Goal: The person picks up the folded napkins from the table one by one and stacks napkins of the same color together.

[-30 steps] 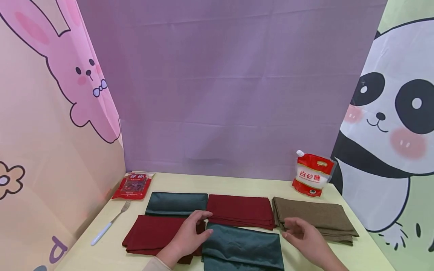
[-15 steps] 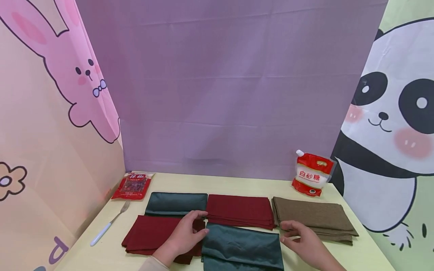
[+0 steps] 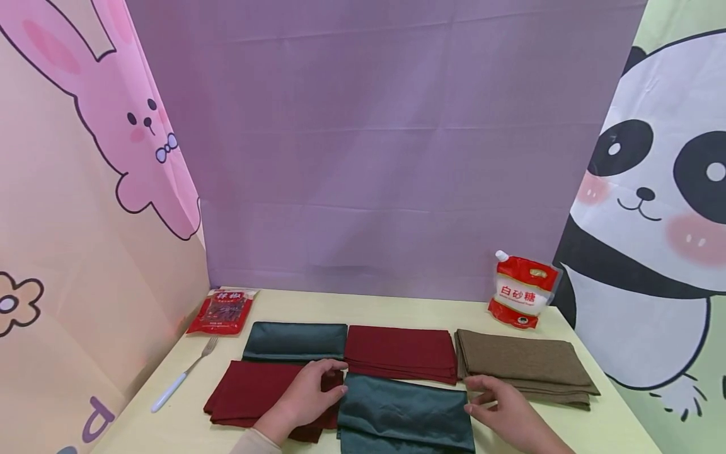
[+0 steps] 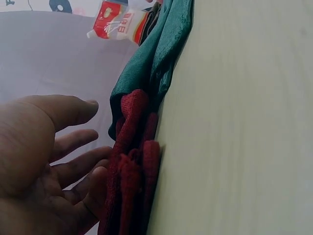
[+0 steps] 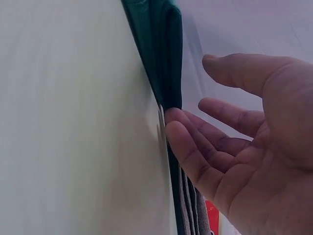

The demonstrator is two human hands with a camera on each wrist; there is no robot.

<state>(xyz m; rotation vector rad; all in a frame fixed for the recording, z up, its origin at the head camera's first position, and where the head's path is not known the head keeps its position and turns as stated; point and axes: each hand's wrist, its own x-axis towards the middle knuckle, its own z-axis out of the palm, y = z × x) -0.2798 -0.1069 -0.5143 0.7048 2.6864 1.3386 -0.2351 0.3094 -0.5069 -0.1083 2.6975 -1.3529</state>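
Observation:
A folded dark green satin cloth (image 3: 405, 413) lies at the front middle. To its left is a folded dark red cloth (image 3: 255, 391), with my left hand (image 3: 309, 397) over its right part. That hand's fingers are relaxed and spread; in the left wrist view the lower fingers are right at the red cloth's folded edge (image 4: 129, 171). My right hand (image 3: 507, 413) is by the green cloth's right edge, fingers loosely bent. In the right wrist view its lower fingertips (image 5: 175, 117) meet the green cloth's edge (image 5: 168, 58), thumb raised apart. Nothing is gripped by either hand.
Behind lie another folded green cloth (image 3: 297, 340), a red one (image 3: 399, 353) and a brown one (image 3: 527, 362). A fork (image 3: 184, 375) and a red packet (image 3: 223, 312) are at the left. A sugar pouch (image 3: 523, 291) stands back right, before a purple backdrop (image 3: 368, 157).
My right hand has moved left and slightly down, from beside the brown cloth to the front green cloth's right edge. My left hand has shifted slightly left. The cloths stay in place.

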